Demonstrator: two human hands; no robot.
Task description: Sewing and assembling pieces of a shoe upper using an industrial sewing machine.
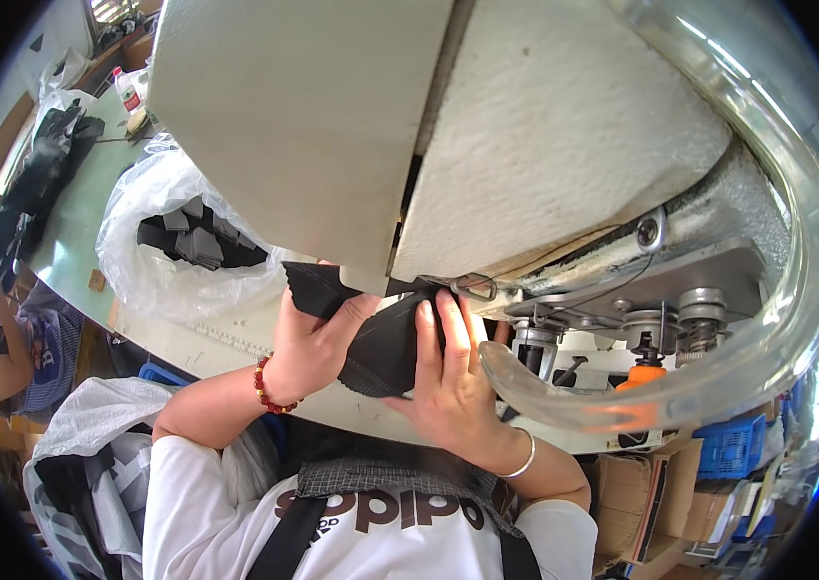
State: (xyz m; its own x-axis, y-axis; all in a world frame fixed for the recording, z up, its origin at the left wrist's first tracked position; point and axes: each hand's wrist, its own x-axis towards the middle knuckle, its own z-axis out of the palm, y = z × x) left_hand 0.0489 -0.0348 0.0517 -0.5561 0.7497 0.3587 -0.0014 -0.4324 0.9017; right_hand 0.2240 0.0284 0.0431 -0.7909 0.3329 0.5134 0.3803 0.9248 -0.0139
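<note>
A black fabric piece point(382, 346) with zigzag-cut edges lies folded under the sewing machine head point(545, 135). My left hand point(313, 340) grips its left part, thumb on top and the other fingers mostly hidden beneath. Over its right part, my right hand point(450, 372) presses with the fingers stretched forward, and its thumb sits at the near edge of the cloth. The fingertips of that hand are close to a small metal loop point(472, 286) on the machine. The machine head hides the needle and the spot where the fabric passes under it.
A clear plastic tube point(564, 406) curves round the right side, near the thread tension dials point(702, 314) and an orange-handled tool point(643, 372). Left stands a plastic bag point(129, 261) of dark pieces. A co-worker point(28, 338) is at far left; cardboard boxes point(627, 503) and a blue crate point(731, 447) are right.
</note>
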